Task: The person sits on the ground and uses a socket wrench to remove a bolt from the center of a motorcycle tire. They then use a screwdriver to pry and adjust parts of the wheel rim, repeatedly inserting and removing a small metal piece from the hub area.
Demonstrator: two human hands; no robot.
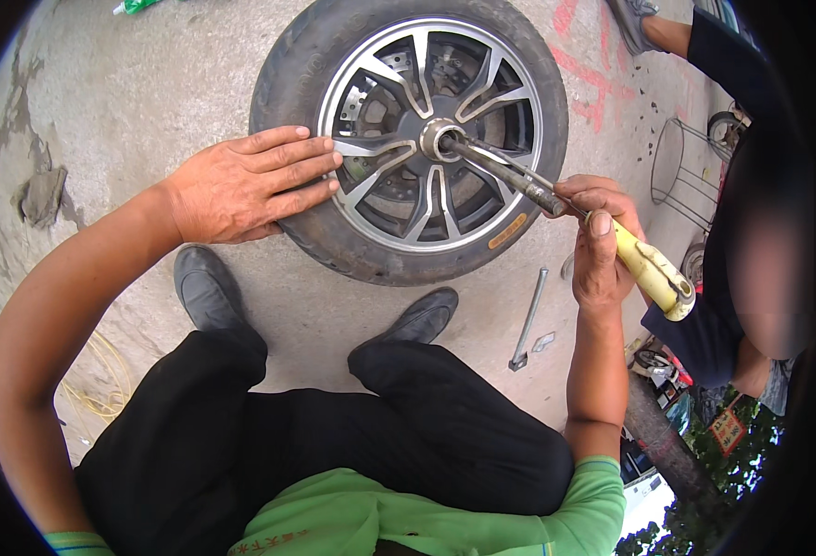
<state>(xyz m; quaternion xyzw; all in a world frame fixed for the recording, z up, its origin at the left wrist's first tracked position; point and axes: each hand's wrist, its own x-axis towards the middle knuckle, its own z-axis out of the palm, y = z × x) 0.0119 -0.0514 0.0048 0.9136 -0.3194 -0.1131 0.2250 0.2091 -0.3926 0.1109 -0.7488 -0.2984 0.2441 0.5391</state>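
A wheel with a black tire (288,69) and a silver and black spoked rim (332,79) lies flat on the ground. My left hand (251,181) rests on the tire's left side, fingers stretched out and their tips at the rim. My right hand (602,232) is closed around a screwdriver with a yellow handle (653,269). The screwdriver's thin shaft runs toward the wheel's round metal hub (433,139). A thick dark metal rod (510,181) sticks out of the hub at a slant, its outer end beside my right fingers. Whether those fingers touch the rod I cannot tell.
A metal bar tool (529,320) and a small metal piece (543,342) lie near my right foot. At left are a grey lump (42,196) and a yellow cord (102,375). A person in dark clothes (704,338) is at right, near a wire rack (681,176).
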